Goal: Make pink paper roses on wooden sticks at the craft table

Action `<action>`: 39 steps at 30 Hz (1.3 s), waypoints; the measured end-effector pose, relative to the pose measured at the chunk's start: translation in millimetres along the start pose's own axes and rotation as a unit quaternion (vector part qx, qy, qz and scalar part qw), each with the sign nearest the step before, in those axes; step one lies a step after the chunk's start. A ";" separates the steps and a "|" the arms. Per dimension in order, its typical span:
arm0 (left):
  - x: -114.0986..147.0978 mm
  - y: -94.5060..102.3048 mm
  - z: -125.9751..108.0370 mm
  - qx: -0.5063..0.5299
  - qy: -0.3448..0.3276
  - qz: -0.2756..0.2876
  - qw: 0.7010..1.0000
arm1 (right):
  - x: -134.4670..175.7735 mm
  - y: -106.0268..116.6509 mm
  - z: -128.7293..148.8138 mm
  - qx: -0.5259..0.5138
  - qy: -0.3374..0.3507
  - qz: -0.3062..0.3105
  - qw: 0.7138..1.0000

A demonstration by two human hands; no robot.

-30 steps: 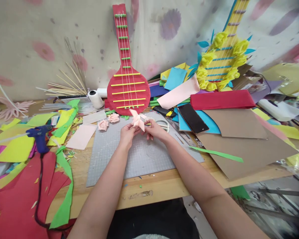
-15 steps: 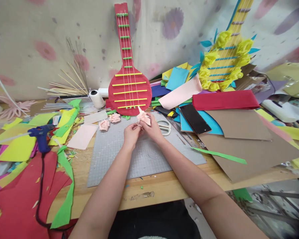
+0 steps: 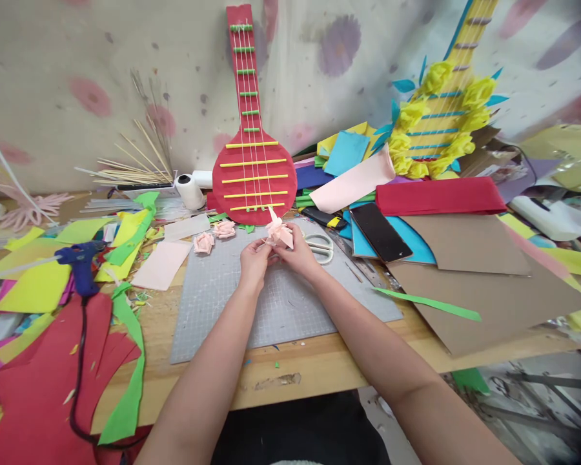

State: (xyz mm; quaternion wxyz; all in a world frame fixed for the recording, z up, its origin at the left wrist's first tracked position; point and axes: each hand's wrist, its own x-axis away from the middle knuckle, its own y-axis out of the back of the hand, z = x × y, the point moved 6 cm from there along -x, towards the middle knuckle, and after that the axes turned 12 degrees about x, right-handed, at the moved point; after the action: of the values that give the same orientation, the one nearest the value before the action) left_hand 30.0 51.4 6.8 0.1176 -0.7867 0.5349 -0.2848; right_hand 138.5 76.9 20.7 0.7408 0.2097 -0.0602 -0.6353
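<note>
Between my hands, above the grey cutting mat [image 3: 213,316], is a pale pink paper flower [image 3: 279,233] with a pointed strip sticking up from it. My left hand [image 3: 255,261] pinches it low on its left side, and my right hand [image 3: 297,254] has its fingers closed on the base from the right. The fingertips are partly hidden behind the petals. Two finished-looking pink paper roses [image 3: 204,243] lie on the mat's back left. Just behind the flower stands a red paper lute [image 3: 254,171] with yellow and green bars and white strings. White-handled scissors [image 3: 325,249] rest right of my right hand.
A blue glue gun [image 3: 81,261] with its cord lies at left among red, yellow and green paper scraps. To the right are a black phone [image 3: 380,231], brown cardboard [image 3: 484,303] and a red paper roll [image 3: 440,196]. A yellow flowered lute [image 3: 433,123] leans behind.
The pink flower has turned in my fingers and more of its petals show. My right hand's fingers have shifted down toward its base. The view has moved very slightly.
</note>
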 end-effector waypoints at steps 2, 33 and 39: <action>0.3 0.4 -0.1 -0.005 0.002 -0.003 1.000 | -0.1 -4.0 -6.2 -0.029 -0.046 0.026 0.998; -6.3 6.7 -9.7 0.010 -0.013 0.019 1.000 | 2.0 -6.5 -16.1 -0.033 -0.084 0.041 0.995; -9.7 8.4 -5.0 0.074 0.020 0.007 0.997 | 6.4 -10.6 -17.3 0.023 -0.080 0.089 0.993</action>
State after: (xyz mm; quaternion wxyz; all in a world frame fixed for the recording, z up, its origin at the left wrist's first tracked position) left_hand 18.0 57.5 3.6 0.1668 -0.7663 0.5196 -0.3390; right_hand 136.1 73.6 -0.3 0.7822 0.1689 -0.1521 -0.5801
